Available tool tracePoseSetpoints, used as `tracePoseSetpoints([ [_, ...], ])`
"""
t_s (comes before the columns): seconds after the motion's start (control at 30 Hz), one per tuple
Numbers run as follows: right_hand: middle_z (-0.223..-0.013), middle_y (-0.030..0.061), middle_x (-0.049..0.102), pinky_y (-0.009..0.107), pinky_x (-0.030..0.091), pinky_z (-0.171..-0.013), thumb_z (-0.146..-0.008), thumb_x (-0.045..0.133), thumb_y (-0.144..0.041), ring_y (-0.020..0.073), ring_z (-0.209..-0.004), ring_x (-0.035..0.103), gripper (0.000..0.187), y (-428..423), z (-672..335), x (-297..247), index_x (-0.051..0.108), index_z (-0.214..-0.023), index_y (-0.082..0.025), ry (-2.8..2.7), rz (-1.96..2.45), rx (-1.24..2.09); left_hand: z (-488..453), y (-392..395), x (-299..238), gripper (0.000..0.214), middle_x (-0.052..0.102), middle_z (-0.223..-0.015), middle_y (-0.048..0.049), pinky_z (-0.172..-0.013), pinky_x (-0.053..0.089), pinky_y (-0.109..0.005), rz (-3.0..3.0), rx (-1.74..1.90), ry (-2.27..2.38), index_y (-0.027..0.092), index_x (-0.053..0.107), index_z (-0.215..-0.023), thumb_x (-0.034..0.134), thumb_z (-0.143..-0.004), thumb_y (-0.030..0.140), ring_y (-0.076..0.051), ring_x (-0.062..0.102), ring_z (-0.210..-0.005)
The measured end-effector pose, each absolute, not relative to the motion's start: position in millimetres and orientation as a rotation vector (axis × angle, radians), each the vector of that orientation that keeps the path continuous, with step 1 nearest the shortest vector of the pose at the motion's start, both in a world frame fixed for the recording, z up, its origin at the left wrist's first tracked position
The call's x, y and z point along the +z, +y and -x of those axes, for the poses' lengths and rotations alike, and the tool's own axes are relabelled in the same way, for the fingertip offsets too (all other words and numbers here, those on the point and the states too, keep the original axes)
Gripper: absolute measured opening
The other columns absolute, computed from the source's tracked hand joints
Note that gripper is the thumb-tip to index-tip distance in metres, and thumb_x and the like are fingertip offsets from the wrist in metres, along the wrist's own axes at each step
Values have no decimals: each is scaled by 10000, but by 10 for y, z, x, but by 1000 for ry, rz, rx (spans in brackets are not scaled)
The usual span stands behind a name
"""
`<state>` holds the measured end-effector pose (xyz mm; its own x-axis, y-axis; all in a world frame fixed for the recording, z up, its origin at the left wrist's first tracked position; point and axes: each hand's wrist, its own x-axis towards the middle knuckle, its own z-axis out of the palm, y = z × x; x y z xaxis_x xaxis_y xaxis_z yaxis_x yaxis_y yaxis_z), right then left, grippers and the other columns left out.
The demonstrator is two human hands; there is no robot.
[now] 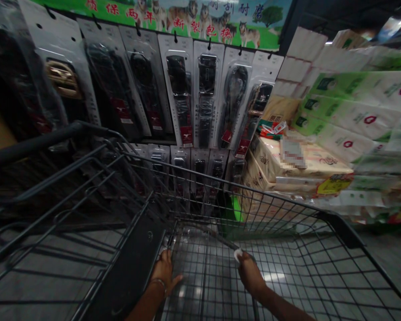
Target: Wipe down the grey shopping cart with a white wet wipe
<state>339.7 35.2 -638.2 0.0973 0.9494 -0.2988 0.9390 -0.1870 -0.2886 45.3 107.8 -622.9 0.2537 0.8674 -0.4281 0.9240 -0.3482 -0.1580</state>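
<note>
A dark wire shopping cart (337, 227) fills the lower half of the head view, and I see nothing in its basket. My left hand (163, 269) grips the cart's handle bar at the near end, a thin bracelet on its wrist. My right hand (249, 272) is closed round the same bar a little to the right, with a pale fingernail showing at the top. Straight ahead hangs a row of black belts in clear packs (180, 98) on white backing cards.
A green banner with wolves and red lettering (200, 15) runs above the belts. Stacks of packaged tissue paper (347, 120) rise on the right, beyond the cart's front corner. A second row of belt packs (187, 169) hangs lower, behind the cart's front wires.
</note>
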Motion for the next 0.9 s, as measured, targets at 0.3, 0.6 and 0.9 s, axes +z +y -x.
tracePoseSetpoints([
  [0.3,-1117,119,588,258,459,-791,-760,345,-14,172,-868,633,433,562,-3345,-5928,620,-1061,-160,-2083,2296,650,-444,1070,-6215,679,498,-1308,-212,-726,420,-371,-2404,-681,1724,53,398,-1332,548,-780,419,-359,467,-1096],
  [0.6,-1222,155,537,276,474,-773,-695,293,106,186,-934,631,676,625,-3243,-6080,469,-1290,-162,-2125,2446,584,-417,1069,-6326,752,543,-1240,-231,-732,444,-358,-2486,-725,1723,27,401,-1321,583,-742,471,-332,461,-1087],
  [0.9,-1279,132,535,249,474,-822,-701,293,99,171,-995,624,719,-32,-3112,-6336,450,-1322,-227,-2166,2345,806,-458,1091,-6212,702,567,-1201,-233,-703,423,-328,-2476,-765,1709,24,416,-1320,592,-766,417,-302,515,-984],
])
